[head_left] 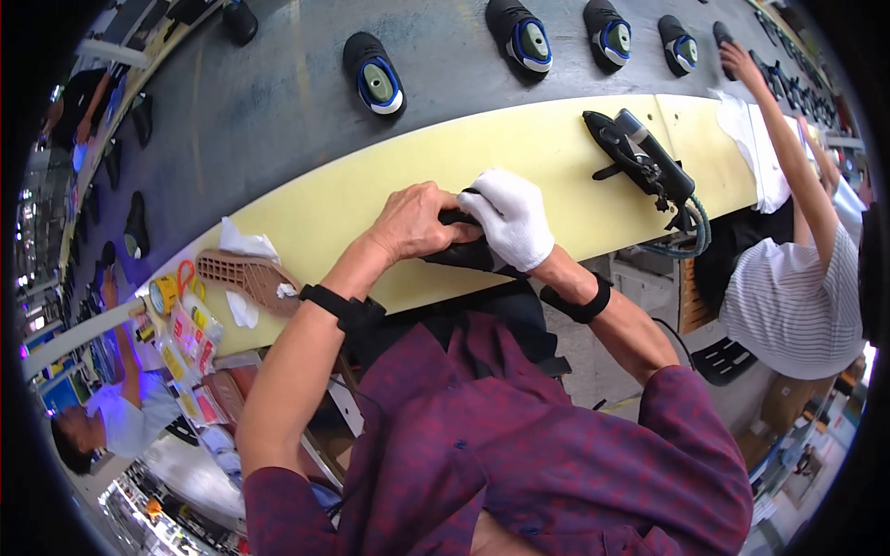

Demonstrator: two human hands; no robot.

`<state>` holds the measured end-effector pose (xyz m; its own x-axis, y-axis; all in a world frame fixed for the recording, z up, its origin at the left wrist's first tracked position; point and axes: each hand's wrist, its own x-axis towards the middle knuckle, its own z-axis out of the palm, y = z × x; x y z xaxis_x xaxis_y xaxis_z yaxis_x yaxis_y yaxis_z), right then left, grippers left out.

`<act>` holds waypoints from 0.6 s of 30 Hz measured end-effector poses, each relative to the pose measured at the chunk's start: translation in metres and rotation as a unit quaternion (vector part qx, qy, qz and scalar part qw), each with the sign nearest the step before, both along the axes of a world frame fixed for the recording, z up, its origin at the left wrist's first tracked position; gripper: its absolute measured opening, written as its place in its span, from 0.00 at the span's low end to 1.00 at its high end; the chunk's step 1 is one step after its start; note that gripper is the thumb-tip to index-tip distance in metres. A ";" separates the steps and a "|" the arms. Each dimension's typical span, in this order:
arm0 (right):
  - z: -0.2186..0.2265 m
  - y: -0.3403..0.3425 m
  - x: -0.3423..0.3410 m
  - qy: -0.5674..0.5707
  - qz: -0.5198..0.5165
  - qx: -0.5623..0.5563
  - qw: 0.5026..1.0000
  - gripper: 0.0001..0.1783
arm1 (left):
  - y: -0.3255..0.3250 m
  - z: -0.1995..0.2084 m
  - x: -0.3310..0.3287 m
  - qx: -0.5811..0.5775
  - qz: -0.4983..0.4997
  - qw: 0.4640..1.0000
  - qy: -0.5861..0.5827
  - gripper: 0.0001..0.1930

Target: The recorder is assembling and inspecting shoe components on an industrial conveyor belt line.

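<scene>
Over the pale yellow table, both of my hands are closed on a black shoe (461,255) close to its front edge. My left hand (417,221), bare, curls its fingers over the shoe's left part. In a white glove, my right hand (513,219) presses in from the right with fingers bent, touching the upper. The two hands nearly meet and hide most of the shoe, including what the fingertips pinch. A brown shoe sole (246,278) with a grid pattern lies to the left, among scraps of white paper.
Several black shoes with blue linings, one of them a shoe (375,79), stand on the grey conveyor (250,102) beyond the table (556,139). A black hand tool (644,162) with a hose lies at the right. Tape (164,295) and packets crowd the left end. Co-workers sit on both sides.
</scene>
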<state>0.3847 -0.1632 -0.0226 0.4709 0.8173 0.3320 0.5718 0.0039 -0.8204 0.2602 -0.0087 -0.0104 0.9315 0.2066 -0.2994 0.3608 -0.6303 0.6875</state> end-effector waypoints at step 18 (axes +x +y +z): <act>0.003 -0.052 0.020 -0.107 0.199 0.012 0.974 0.15 | 0.014 -0.017 -0.003 -0.062 -0.091 0.993 0.047 0.29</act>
<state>0.4052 -0.2151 -0.0198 0.0352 0.9119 0.4090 0.6791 0.2785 -0.6792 0.2572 0.0049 -0.0271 0.9169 -0.0065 -0.3990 0.3147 -0.6031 0.7330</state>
